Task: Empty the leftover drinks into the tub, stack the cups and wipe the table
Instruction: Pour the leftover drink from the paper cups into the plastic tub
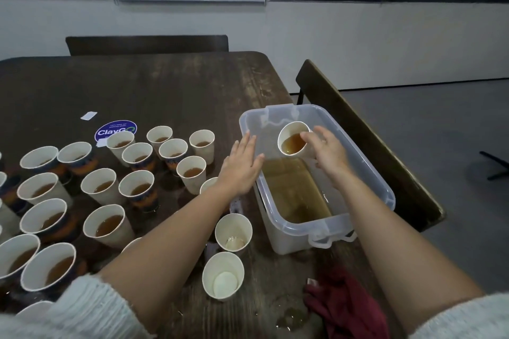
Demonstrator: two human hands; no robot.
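My right hand [329, 153] grips a white paper cup [292, 143] tilted over the clear plastic tub [384, 187]; brown drink shows inside the cup. Brown liquid lies in the tub's bottom. My left hand [241, 166] hovers flat with straight fingers beside the tub's left rim, holding nothing. Several paper cups with brown drink [107, 224] stand on the left half of the dark wooden table [170, 91]. Two emptied cups [233, 232] [223, 275] stand near the tub's front. A dark red cloth [347, 303] lies crumpled at the near edge.
A small puddle [292, 316] wets the table beside the cloth. A round blue sticker [114, 131] and a white paper scrap [88, 115] lie behind the cups. Chair backs stand at the far side [146, 44] and right side [366, 140] of the table.
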